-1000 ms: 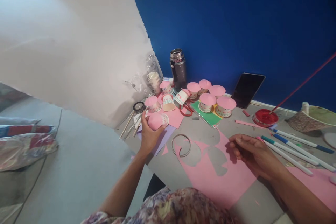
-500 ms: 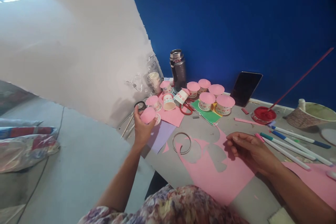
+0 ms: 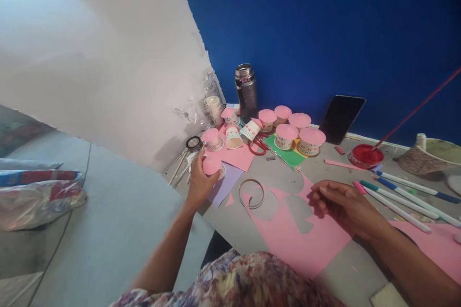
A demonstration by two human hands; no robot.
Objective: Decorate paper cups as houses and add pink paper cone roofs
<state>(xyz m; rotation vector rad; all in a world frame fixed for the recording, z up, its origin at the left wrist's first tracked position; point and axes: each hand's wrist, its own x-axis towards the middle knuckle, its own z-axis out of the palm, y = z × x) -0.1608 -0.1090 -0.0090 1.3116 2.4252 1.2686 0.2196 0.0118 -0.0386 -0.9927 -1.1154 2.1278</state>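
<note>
My left hand (image 3: pixel 201 180) is wrapped round a small paper cup (image 3: pixel 223 171) topped by a pink paper disc (image 3: pixel 212 165). It is at the left edge of the table, by a sheet of purple paper (image 3: pixel 226 183). My right hand (image 3: pixel 340 204) rests over a large pink sheet (image 3: pixel 306 249) with round holes cut in it. Its fingers are loosely curled together, and nothing shows in them. A metal ring (image 3: pixel 252 207) lies by the sheet's cut edge. Behind, several patterned cups (image 3: pixel 311 147) stand with pink discs on them, and one cup (image 3: pixel 234 140) lies on its side.
A steel flask (image 3: pixel 246 93), stacked cups (image 3: pixel 213 109) and red-handled scissors (image 3: pixel 257 147) are at the back. A phone (image 3: pixel 341 119) leans on the blue wall. At right are a red tub (image 3: pixel 365 157) with a stick, a wide container (image 3: pixel 425 162) and several markers (image 3: pixel 403 196).
The view has shifted slightly. My left hand still holds the cup with its pink disc, a little lower and further right in the picture. My right hand has hardly moved.
</note>
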